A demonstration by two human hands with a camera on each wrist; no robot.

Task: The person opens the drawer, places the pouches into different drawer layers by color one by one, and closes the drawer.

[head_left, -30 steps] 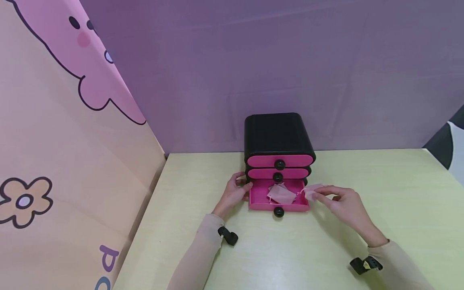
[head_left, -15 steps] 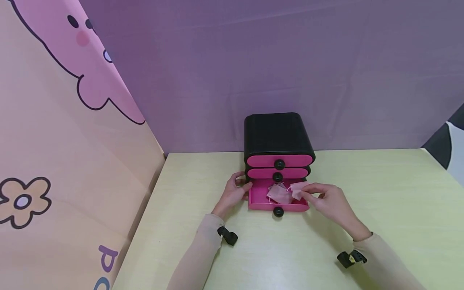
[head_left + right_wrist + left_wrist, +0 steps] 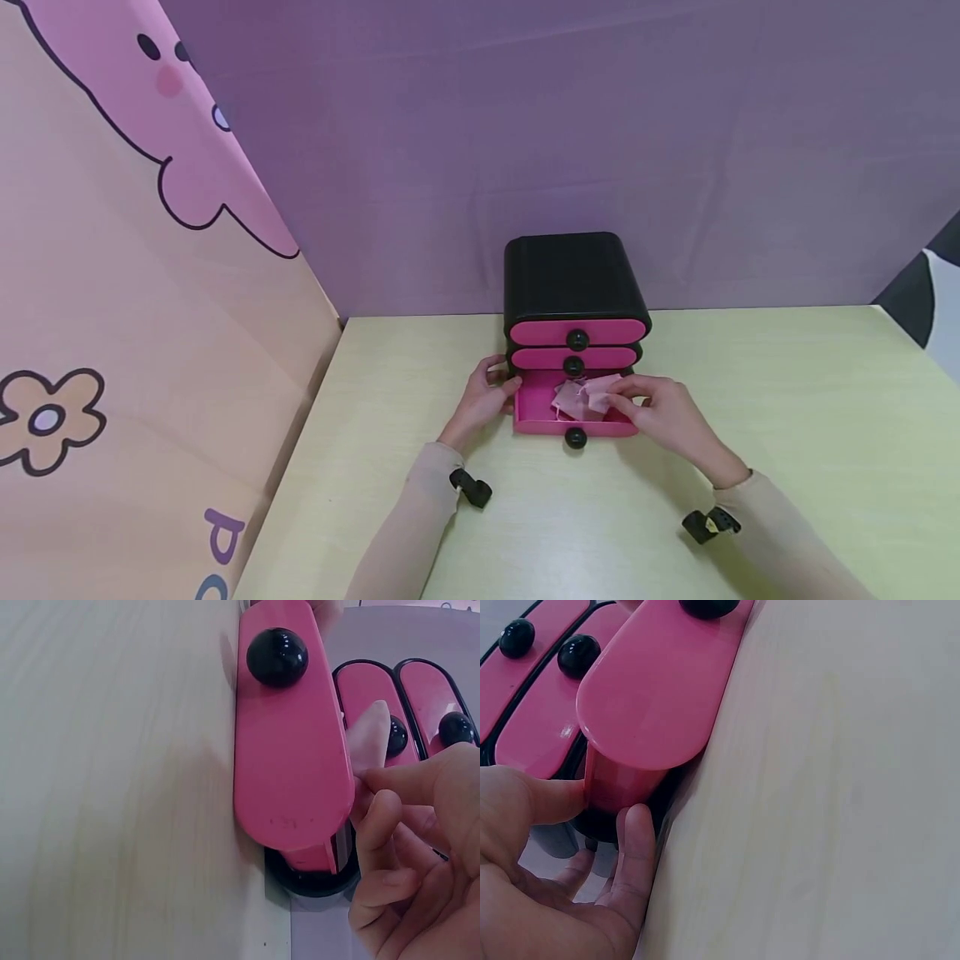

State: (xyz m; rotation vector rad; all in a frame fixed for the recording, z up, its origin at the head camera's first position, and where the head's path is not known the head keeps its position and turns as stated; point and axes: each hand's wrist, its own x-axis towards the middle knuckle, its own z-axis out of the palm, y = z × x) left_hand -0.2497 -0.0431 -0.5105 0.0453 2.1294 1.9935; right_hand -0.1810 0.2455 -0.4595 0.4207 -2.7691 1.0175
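A small black cabinet (image 3: pixel 573 279) has its lowest pink drawer (image 3: pixel 536 400) pulled out. Inside that drawer lies a pale pink cloth pouch (image 3: pixel 573 404) with thin strings. My right hand (image 3: pixel 667 417) reaches over the drawer's right side and pinches another pale pink pouch (image 3: pixel 600 390) between thumb and forefinger, above or against the one lying there. The right wrist view shows part of the held pouch (image 3: pixel 371 739) standing up behind the drawer front. My left hand (image 3: pixel 480 400) rests at the drawer's left side. Its thumb touches the drawer wall, with the fingers beside the black casing.
Two upper drawers (image 3: pixel 576 333) are closed, each with a round black knob. The cabinet stands on a pale wooden table (image 3: pixel 540 517) before a purple backdrop (image 3: pixel 465 167). A printed panel (image 3: pixel 150 333) rises along the left.
My right hand has moved left, bringing the pinched pouch from the drawer's right edge to over the pouch inside. My left hand has stayed put.
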